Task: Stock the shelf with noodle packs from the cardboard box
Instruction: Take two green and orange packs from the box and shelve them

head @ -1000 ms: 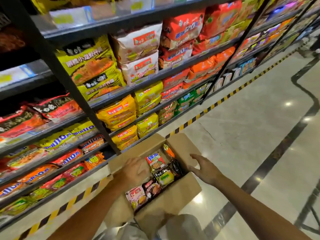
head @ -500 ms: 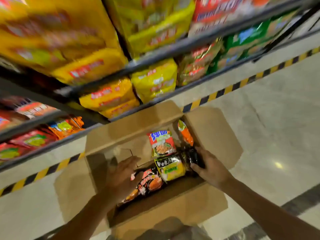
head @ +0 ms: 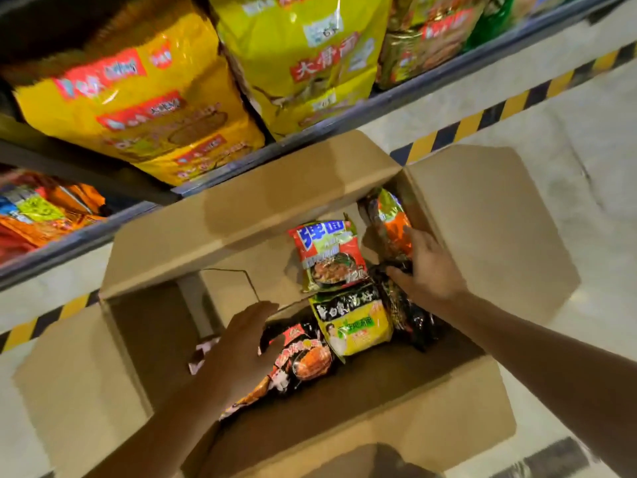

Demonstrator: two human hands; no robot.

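Both hands down in the open box (head: 482, 215) by the shelf (head: 344, 122): right hand (head: 425, 267) curls around the dark pack (head: 410, 315) to lift it, left hand (head: 241, 343) spread flat over the red pack (head: 303, 357), steadying it

Open cardboard box (head: 310, 188), noodle packs (head: 329, 257) inside.

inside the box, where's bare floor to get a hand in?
Bare floor lies in the cardboard box far-left corner, between its left wall and the red-blue pack. The right side is crowded with packs, under the right hand.
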